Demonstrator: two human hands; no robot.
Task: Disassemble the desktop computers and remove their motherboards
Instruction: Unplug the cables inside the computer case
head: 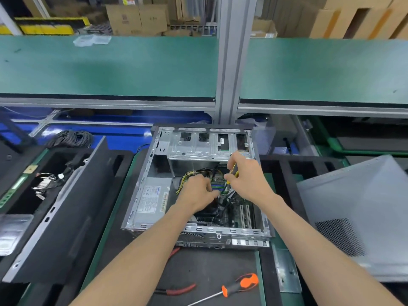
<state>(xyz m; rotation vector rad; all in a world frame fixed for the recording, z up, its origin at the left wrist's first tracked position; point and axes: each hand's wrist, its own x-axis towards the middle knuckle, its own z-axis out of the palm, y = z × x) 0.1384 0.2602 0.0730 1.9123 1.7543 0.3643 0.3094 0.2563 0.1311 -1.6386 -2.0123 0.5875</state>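
An open computer case lies on its side on a dark mat in the middle of the workbench, its side panel off and its inside facing up. The motherboard sits in the bottom of the case, toward the right, partly covered by black cables and both hands. A grey power supply fills the left part of the case, with a bundle of yellow and black wires running from it toward the board. The left hand reaches into the case with its fingers curled down at the blue slots near the board's upper edge; what they pinch, if anything, I cannot tell. The right hand grips a yellow-handled tool, whose tip is hidden among the cables. In front of the case, on the mat, lie an orange-handled screwdriver and red-handled pliers. The removed grey side panel rests to the right.
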